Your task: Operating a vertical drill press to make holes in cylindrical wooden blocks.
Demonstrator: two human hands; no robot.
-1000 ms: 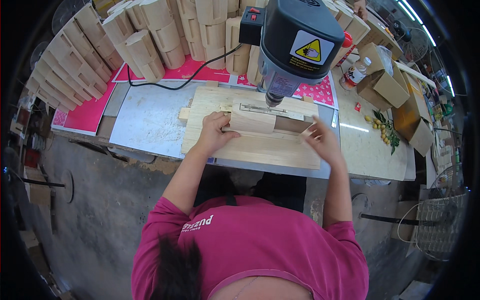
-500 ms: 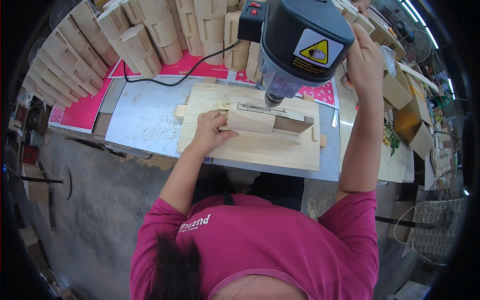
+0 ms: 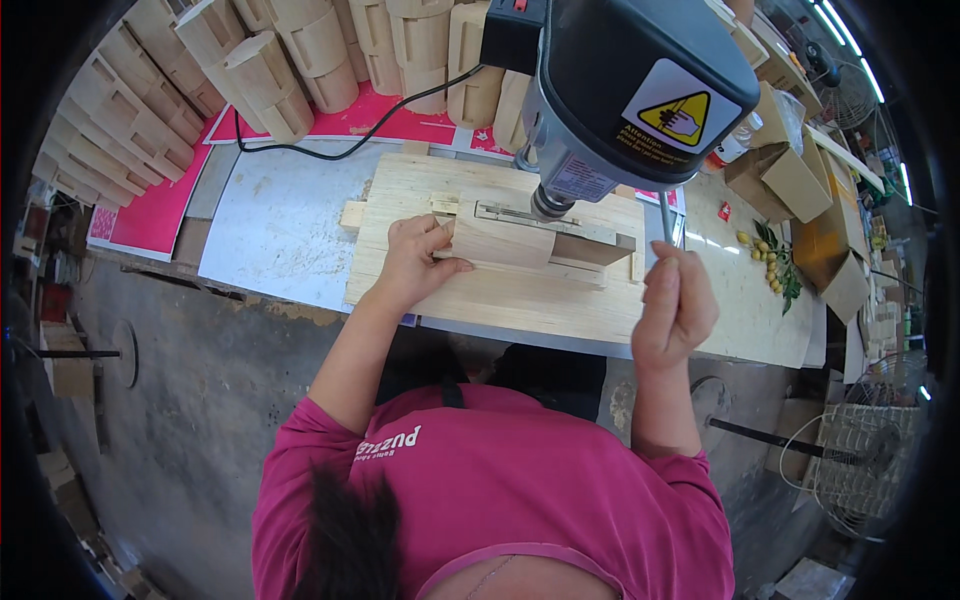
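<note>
A pale wooden block (image 3: 505, 238) lies in a wooden jig fixed on a flat board (image 3: 480, 300). My left hand (image 3: 412, 262) grips the block's left end, thumb toward me and fingers at the far side. Over the block hangs the dark chuck (image 3: 552, 203) of a bench drill press (image 3: 640, 90); whether its bit touches the wood I cannot tell. To the right of the machine, my right hand (image 3: 677, 310) is closed around the lower end of its metal feed lever (image 3: 665, 218). The fingers hide the lever's tip.
Several grooved wooden blocks (image 3: 270, 85) stand in rows at the back and left, on pink printed sheets (image 3: 170, 215). A black cable (image 3: 370, 145) runs from the drill press across the table. At the right are open cardboard boxes (image 3: 790, 185) and a bunch of small yellow fruit (image 3: 770, 262).
My right hand has come down and toward me from the drill press's right side, with the lever now showing. My left hand stays on the block. The view has shifted slightly.
</note>
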